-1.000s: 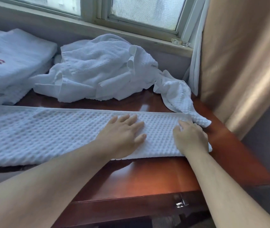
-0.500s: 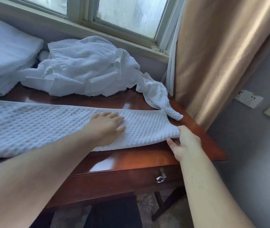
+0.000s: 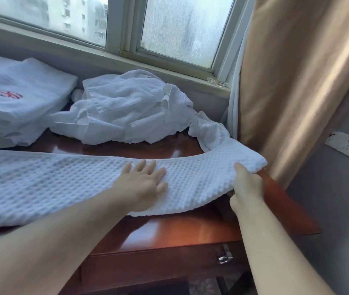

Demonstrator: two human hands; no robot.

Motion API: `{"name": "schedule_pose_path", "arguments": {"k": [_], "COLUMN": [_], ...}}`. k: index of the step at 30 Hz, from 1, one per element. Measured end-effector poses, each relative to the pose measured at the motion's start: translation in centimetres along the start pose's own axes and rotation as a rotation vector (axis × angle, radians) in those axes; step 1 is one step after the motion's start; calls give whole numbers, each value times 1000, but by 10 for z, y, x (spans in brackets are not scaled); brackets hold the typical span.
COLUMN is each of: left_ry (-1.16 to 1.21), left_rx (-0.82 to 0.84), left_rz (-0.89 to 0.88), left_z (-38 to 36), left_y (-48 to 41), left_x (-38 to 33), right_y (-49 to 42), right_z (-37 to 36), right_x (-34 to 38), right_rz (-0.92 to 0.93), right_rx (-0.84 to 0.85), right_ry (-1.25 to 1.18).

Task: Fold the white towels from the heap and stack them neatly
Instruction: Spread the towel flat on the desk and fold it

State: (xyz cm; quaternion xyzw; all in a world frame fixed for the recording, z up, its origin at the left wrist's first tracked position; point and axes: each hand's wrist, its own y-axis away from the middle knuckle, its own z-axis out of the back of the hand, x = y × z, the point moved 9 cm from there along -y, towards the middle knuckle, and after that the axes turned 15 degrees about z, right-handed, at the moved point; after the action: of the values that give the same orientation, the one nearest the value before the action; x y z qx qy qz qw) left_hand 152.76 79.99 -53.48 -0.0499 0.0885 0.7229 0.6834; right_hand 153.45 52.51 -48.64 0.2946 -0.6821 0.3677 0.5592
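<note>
so, waffle towel (image 3: pixel 63 184): we see it laid as a long folded band across the front of the table (image 3: pixel 190 226), its left end running out of view and its right end raised off the wood.
left hand (image 3: pixel 141 186): we press it flat on the band, fingers straight and spread, right of the middle.
right hand (image 3: pixel 246 186): we pinch the towel's right end, thumb on top and fingers hidden beneath, holding it above the table's right corner.
hands: apart, both on the same towel.
heap (image 3: pixel 126 111): crumpled white towels lie at the back under the window (image 3: pixel 180 28); one tail trails down to the raised end.
stack (image 3: pixel 16 103): folded white towels sit at the back left, just beside the heap, with a red mark on the top one.
curtain (image 3: pixel 297 81): tan, hanging at the right beside the table.
drawer pull (image 3: pixel 224 257): metal, on the table front.
</note>
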Motion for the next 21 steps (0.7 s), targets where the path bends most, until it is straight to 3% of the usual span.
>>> {"name": "schedule_pose_path", "arguments": {"k": [5,8,10,13,15,18,20,21], "left_ry": [385,97,-36,48,341,1229,1593,1641], "left_rx": [-83,-174,-122,-27,-8,1,182,273], "left_rz": [-41,54,190,226,203,387,470,462], "left_z": [29,34,29,25,41,79,91,99], "left_y": [5,10,18,34,42,60,75,82], "left_x": [-18,28,74,109,119,168,202,215], "right_y": [8,23,43,84,115,176,230,257], "right_z": [-8,-28,-55,-106,-137,-181,-212,-226], "right_x": [27,40,54,82,98,123,132,132], "right_rz": [8,68,155,341,467,729,938,1044], "right_rx": [-16,18,88,241,331,503,673,750], "right_ry": [-235,-130,-57,76,200,310,411,485]}}
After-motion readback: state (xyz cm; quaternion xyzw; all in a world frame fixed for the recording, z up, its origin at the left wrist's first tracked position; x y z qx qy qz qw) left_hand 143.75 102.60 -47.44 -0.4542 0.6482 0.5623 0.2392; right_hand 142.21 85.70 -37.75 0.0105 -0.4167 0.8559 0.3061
